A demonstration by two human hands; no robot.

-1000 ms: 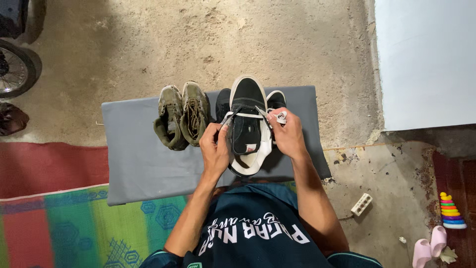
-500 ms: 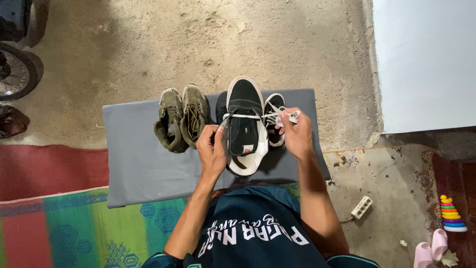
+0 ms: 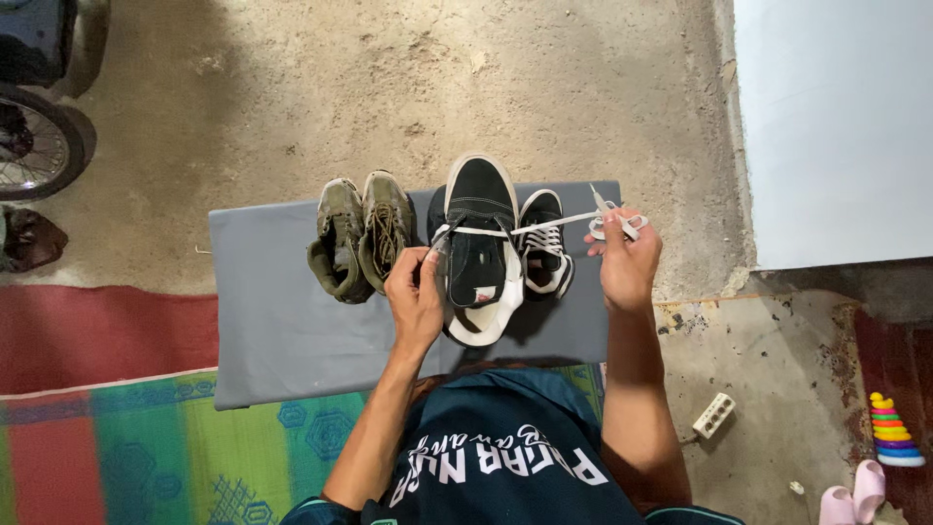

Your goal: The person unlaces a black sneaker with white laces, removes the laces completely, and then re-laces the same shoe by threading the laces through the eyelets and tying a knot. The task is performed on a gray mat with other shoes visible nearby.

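Note:
A black sneaker with a white sole lies on a grey mat, toe pointing away from me. My left hand grips its left side by the eyelets. My right hand holds a white shoelace, stretched taut to the right from the sneaker's front eyelets, its loose end bunched at my fingers. A second black sneaker with white laces lies just right of the first, under the stretched lace. A pair of worn olive boots stands to the left.
Rough concrete floor surrounds the mat. A wheel is at far left, a white wall at upper right. A colourful woven mat, a white power strip, a ring-stacking toy and pink slippers lie nearby.
My right hand has moved right and away from the sneaker, pulling the white lace out taut. The second sneaker, earlier behind my hand, is now uncovered. My left hand stays on the shoe.

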